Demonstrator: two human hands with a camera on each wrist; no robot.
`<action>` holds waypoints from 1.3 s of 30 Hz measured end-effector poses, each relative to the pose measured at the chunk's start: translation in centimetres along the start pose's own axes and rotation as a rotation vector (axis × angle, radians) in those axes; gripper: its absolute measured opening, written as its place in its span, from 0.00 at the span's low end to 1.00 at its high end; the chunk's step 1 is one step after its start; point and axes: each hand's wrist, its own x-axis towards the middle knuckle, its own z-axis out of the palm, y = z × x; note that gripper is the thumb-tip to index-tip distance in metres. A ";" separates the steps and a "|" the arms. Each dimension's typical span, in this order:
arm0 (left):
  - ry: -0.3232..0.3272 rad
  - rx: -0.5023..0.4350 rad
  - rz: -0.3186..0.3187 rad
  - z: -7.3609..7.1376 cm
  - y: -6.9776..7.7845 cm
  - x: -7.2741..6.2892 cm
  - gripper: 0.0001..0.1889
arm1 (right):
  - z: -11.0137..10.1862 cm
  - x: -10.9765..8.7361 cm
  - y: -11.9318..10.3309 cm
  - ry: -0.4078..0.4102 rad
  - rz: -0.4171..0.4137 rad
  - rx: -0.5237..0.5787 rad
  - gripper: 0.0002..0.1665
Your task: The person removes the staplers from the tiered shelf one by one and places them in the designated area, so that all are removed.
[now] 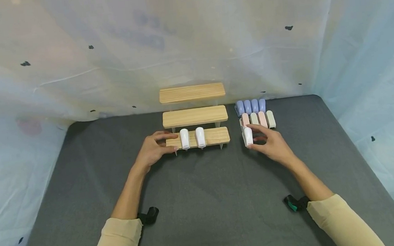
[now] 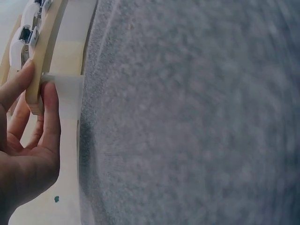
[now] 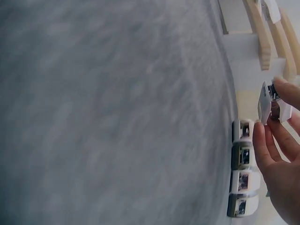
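My left hand point(image 1: 153, 150) pinches the left end of the lowest board point(image 1: 213, 136) of a three-step wooden display stand. In the left wrist view, the thumb lies on one face of that board point(image 2: 33, 96) and fingers on the other. Two white mini staplers point(image 1: 184, 138) stand side by side on this step. To the right of the stand, my right hand point(image 1: 273, 146) holds another white mini stapler point(image 1: 248, 136) between thumb and fingers. The right wrist view shows its metal mechanism point(image 3: 274, 105) facing the camera.
Behind the right hand, a row of pink and pale green staplers point(image 1: 262, 119) stands on the dark grey tabletop point(image 1: 203, 200). Purple staplers point(image 1: 247, 106) line up behind them. The stand's middle board point(image 1: 195, 116) and top board point(image 1: 192, 93) rise toward the cloth backdrop point(image 1: 189, 33).
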 end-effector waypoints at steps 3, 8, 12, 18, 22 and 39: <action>0.004 0.006 -0.007 0.0 0.0 0.0 0.22 | -0.2 0.0 1.8 0.002 0.014 -0.011 0.40; -0.009 0.006 0.007 0.1 0.1 -0.2 0.21 | -0.5 -0.2 4.1 0.002 0.037 -0.056 0.41; -0.012 -0.009 0.020 0.1 0.1 -0.2 0.22 | -0.8 -0.3 4.0 0.006 0.043 -0.040 0.41; -0.016 -0.015 -0.007 0.1 0.1 -0.2 0.22 | -0.9 -0.3 4.4 0.009 0.061 -0.027 0.40; -0.019 -0.016 -0.021 0.1 0.1 -0.3 0.22 | -1.0 -0.3 5.3 0.012 0.072 -0.025 0.40; -0.025 -0.042 -0.053 0.0 0.3 -0.2 0.23 | -0.7 0.1 5.7 -0.013 0.131 -0.091 0.39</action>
